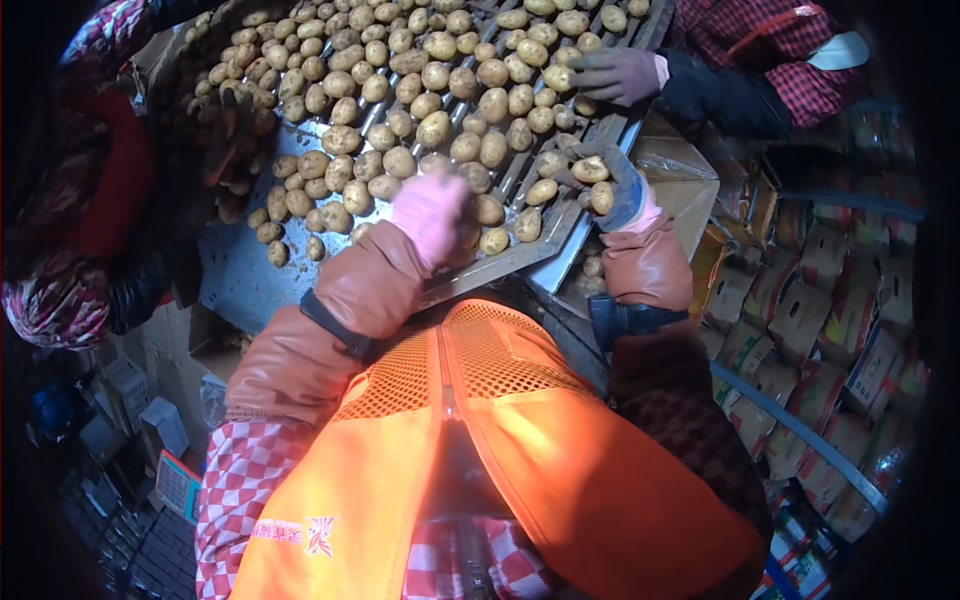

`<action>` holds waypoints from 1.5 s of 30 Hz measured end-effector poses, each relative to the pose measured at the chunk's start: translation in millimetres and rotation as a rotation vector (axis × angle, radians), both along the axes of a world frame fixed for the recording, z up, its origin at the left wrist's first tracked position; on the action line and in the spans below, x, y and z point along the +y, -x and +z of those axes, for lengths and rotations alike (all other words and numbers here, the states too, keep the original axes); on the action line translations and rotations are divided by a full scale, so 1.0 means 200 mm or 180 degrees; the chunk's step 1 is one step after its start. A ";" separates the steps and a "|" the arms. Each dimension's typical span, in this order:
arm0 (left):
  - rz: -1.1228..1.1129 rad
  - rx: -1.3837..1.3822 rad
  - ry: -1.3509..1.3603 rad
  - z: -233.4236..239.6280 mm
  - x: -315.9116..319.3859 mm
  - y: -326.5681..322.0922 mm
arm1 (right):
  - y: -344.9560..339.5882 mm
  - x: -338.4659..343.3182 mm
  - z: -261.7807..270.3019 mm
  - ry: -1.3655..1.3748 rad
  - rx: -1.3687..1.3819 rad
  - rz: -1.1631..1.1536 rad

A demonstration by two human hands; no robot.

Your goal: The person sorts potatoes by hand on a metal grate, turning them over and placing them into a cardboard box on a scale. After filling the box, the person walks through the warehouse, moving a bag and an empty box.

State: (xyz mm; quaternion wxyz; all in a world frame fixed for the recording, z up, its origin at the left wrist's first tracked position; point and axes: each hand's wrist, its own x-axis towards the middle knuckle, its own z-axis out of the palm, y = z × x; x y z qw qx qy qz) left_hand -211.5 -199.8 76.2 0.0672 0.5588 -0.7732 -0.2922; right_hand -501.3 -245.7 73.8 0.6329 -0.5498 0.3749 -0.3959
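Observation:
Many potatoes point(433, 129), some with soil on them, lie on a slatted metal sorting table point(514, 169). My left hand point(431, 214), in a pink glove and blurred, is over the potatoes near the table's front edge. Its fingers are hidden, so any hold cannot be seen. At the right rim my right hand point(626, 187), in a glove with a blue-grey coated palm, curls around a potato point(590, 169) and a second potato point(602, 197). Brown sleeve covers reach up both my forearms.
Another person's gloved hand point(619, 75) touches potatoes at the far right. A second person's dark-gloved hand point(236, 124) is over the shaded left side. A cardboard box point(675, 169) stands by the right rim. Stacked cartons point(802, 315) fill the right, behind a blue rail point(802, 435).

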 end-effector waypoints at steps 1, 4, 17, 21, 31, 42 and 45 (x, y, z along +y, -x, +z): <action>-0.0453 0.0020 0.0070 0.00 0.04 0.06 | -0.01 -0.04 0.03 -0.1975 -0.0989 -0.0642; -0.1066 -0.0785 -0.0203 -0.01 0.11 0.31 | -0.01 -0.06 -0.05 -0.1204 -0.0512 -0.0447; -0.1453 -0.1728 -0.0398 -0.33 0.05 0.50 | -0.12 -0.02 -0.09 -0.1636 -0.1384 0.0224; -0.1840 -0.1285 -0.0387 -0.26 0.01 0.42 | -0.18 0.03 -0.14 -0.0923 -0.0532 -0.0003; 0.1173 0.1160 -0.0601 -0.20 0.21 -0.03 | -0.40 0.10 -0.23 -0.0217 -0.1012 0.0741; 0.2976 0.5196 -0.0707 0.17 1.02 -0.64 | -1.53 0.48 -0.03 0.2930 0.0641 0.1877; 0.3602 0.5739 0.0146 0.15 1.21 -0.74 | -1.84 0.74 0.05 0.0825 0.0694 0.2711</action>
